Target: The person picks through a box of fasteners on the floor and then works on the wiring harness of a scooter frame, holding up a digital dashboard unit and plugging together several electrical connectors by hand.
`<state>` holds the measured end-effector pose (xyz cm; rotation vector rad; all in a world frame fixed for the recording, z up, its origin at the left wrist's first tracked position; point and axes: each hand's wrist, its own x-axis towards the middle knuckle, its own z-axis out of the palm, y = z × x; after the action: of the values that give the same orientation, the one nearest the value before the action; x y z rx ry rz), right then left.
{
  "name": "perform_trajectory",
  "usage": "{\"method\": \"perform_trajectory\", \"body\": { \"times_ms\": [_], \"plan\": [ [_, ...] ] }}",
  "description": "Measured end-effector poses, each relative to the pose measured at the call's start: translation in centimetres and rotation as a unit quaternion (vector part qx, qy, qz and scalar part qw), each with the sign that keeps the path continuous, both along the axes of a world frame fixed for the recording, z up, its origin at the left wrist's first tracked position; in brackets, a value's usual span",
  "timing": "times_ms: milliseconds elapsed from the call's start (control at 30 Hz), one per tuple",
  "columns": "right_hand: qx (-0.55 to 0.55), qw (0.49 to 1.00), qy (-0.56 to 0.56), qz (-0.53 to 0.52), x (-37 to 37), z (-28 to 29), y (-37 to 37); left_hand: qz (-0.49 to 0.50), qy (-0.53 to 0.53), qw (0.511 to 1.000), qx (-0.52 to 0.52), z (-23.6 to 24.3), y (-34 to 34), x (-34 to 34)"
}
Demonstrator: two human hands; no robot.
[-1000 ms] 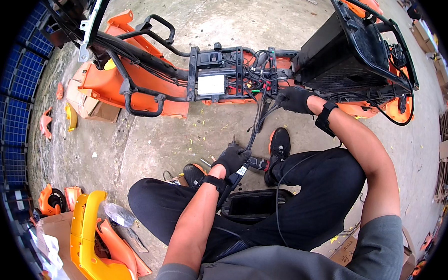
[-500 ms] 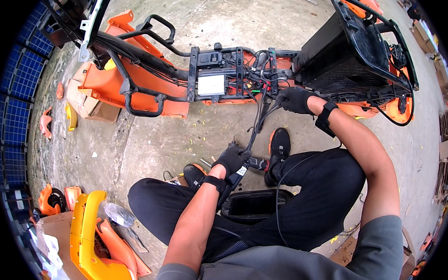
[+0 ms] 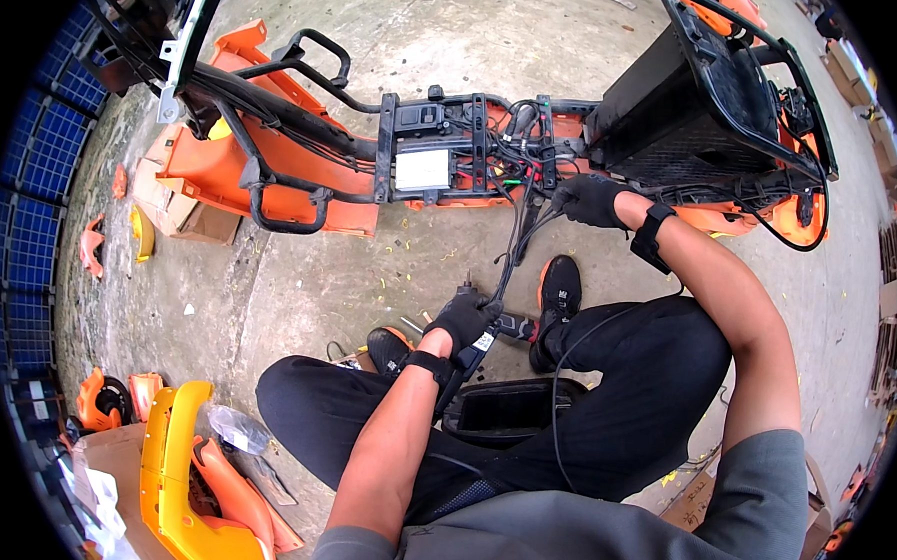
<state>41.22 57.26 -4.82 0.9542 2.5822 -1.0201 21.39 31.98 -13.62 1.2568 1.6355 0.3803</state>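
My gloved left hand [image 3: 464,319] is closed on a bundle of black cables [image 3: 509,265], just above a black elongated part with a white label [image 3: 483,340]. A power drill [image 3: 517,326] lies beside it, partly hidden. My gloved right hand [image 3: 587,199] is closed on the cables higher up, just below an orange and black vehicle frame [image 3: 384,147], whose middle holds a silver box [image 3: 423,169] and tangled wires. A black open container [image 3: 503,413] sits between my legs.
A tall black panel [image 3: 637,98] stands on the frame's right, tubular handles [image 3: 321,209] on its left. Orange and yellow panels [image 3: 171,448] lie at lower left with cardboard and plastic wrap. A box [image 3: 157,202] rests under the left end. Blue mesh [image 3: 43,162] lines the left edge.
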Motion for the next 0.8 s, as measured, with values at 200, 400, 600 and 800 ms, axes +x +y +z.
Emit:
{"method": "perform_trajectory", "body": {
  "times_ms": [200, 400, 600, 800],
  "plan": [
    [0.01, 1.0, -0.01, 0.006, 0.16, -0.61, 0.33, -0.004, 0.004, 1.0, 0.004, -0.64, 0.05, 0.03],
    [-0.012, 1.0, -0.02, -0.012, 0.08, -0.39, 0.21, -0.003, 0.001, 1.0, 0.003, -0.54, 0.02, -0.01],
    [-0.007, 1.0, -0.014, -0.012, 0.28, -0.79, 0.39, -0.005, 0.003, 1.0, 0.0, -0.03, 0.12, 0.17],
    [-0.001, 1.0, -0.025, 0.002, -0.36, 0.0, 0.06, 0.005, -0.017, 1.0, -0.004, -0.39, -0.16, -0.13]
  ]
}}
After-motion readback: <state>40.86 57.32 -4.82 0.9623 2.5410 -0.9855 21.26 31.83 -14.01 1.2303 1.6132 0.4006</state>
